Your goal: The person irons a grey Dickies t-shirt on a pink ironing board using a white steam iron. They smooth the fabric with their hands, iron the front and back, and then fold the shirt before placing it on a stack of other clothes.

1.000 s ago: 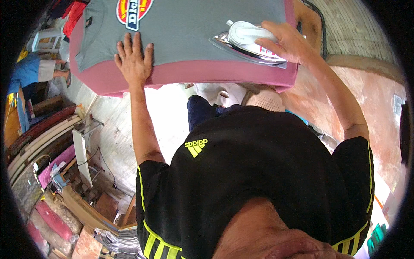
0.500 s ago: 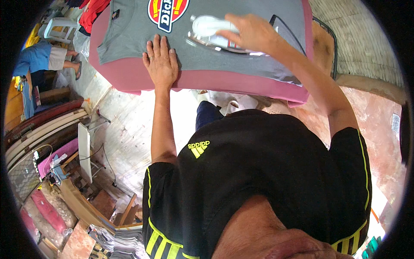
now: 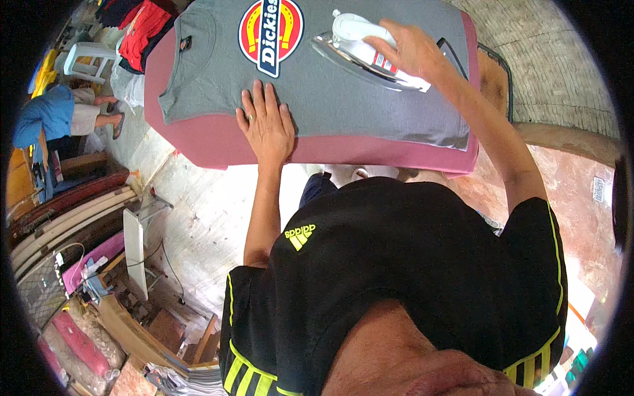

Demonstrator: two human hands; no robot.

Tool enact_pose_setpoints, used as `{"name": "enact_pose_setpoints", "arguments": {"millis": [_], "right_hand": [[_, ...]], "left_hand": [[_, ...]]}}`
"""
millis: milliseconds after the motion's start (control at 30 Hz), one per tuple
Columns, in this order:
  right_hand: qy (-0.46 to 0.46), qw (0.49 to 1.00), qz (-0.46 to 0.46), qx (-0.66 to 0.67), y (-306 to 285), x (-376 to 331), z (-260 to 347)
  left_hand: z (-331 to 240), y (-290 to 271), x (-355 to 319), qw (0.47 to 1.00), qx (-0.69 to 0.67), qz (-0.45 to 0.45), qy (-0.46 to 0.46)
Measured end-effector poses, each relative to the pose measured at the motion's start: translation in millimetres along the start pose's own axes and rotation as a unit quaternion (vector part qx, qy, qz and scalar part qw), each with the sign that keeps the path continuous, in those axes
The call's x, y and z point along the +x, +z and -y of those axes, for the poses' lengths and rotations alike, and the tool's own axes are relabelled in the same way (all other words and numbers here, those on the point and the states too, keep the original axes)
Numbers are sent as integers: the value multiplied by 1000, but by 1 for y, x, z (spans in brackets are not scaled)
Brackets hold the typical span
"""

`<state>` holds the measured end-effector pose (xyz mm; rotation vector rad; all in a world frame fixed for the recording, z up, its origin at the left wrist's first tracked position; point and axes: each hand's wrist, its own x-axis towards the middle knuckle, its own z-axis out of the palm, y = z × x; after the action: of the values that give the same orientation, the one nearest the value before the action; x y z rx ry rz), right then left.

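Observation:
A grey T-shirt (image 3: 317, 109) lies spread on a table with a pink cover (image 3: 218, 148), its neckline toward the left. On its chest is a round red and yellow print (image 3: 290, 30) with a dark blue band across it. My left hand (image 3: 269, 125) rests flat on the shirt's near edge, below the print, fingers spread. To the right of the print, my right hand (image 3: 409, 49) grips the handle of a white iron (image 3: 353, 33) with a shiny metal soleplate. The iron stands on the shirt, its tip pointing left; whether the whole plate touches the cloth I cannot tell.
A dark cord loop (image 3: 452, 56) shows behind my right wrist. Red and dark clothes (image 3: 145, 30) are heaped past the table's left end, near a pale plastic stool (image 3: 89, 59). Farther left a person in a blue top (image 3: 49, 115) bends over. A white folding table (image 3: 135, 254) stands on the floor.
The shirt and table sit lower in view. The iron has shifted a little to the right relative to the print and is less blurred. My left hand stays flat on the shirt.

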<state>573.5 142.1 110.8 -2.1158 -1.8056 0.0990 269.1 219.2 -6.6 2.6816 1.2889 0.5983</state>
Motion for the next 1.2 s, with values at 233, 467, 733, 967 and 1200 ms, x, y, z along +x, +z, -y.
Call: {"name": "enact_pose_setpoints", "arguments": {"millis": [233,467,733,967,1200], "right_hand": [[28,999,-40,-17,-6,78,-31],[14,992,-123,-12,-7,166,-39],[101,986,-20,131,-10,121,-24],[-39,996,-38,64,-5,5,-3],[-45,971,132,196,47,-43,67]], "left_hand": [[-1,-1,3,1000,-7,25,-4],[0,0,6,1000,10,29,-4],[1,4,5,1000,12,1,3],[3,12,3,999,18,-40,14],[46,-14,-44,980,197,-2,-25]]}}
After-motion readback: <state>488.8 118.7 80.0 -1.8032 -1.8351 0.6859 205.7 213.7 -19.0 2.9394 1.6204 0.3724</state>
